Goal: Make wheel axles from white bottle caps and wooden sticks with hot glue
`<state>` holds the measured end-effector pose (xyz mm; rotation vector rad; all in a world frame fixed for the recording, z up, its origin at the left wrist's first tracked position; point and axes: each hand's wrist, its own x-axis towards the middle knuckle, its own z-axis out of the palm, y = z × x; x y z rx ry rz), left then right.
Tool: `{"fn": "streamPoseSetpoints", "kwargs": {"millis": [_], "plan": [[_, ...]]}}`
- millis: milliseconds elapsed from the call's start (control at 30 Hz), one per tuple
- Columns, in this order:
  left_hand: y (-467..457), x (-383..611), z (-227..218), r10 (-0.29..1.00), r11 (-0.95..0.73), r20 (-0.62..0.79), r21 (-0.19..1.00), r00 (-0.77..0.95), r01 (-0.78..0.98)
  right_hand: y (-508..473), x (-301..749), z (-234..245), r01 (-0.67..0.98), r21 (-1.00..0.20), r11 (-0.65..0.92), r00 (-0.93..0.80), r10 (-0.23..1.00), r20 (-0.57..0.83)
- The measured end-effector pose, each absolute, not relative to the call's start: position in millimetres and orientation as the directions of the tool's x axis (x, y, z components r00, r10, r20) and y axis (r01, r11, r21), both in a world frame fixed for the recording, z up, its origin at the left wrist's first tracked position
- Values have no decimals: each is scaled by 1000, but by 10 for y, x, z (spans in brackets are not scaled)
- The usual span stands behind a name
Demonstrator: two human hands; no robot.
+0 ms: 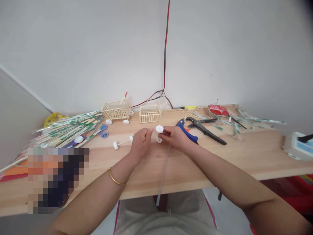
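My right hand [174, 136] pinches a small axle with two white bottle-cap wheels [159, 129], held upright over the wooden table [220, 156]. My left hand [141, 142] is loosely curled just left of it, fingertips close to the upper cap; whether it touches is unclear. A second stick axle with white caps [122, 143] lies left of my left hand. A clear glue stick [163, 173] runs from under my hands toward the table's front edge.
Two stick-built carts [116, 111] [150, 114] stand at the back. Wrapped chopsticks [68, 129] pile at left with blue caps [104, 131]. A blue glue gun [187, 131], black pliers [205, 129], a red dish [217, 110] and a white box [297, 147] lie to the right.
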<state>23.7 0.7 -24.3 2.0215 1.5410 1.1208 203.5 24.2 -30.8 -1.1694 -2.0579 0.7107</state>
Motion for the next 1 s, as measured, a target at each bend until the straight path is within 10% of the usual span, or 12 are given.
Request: {"fn": "streamPoseSetpoints", "kwargs": {"millis": [1000], "plan": [[-2, 239, -268, 930, -327, 359, 725, 72, 606, 259, 2038, -332, 531, -700, 477, -405, 869, 285]]}}
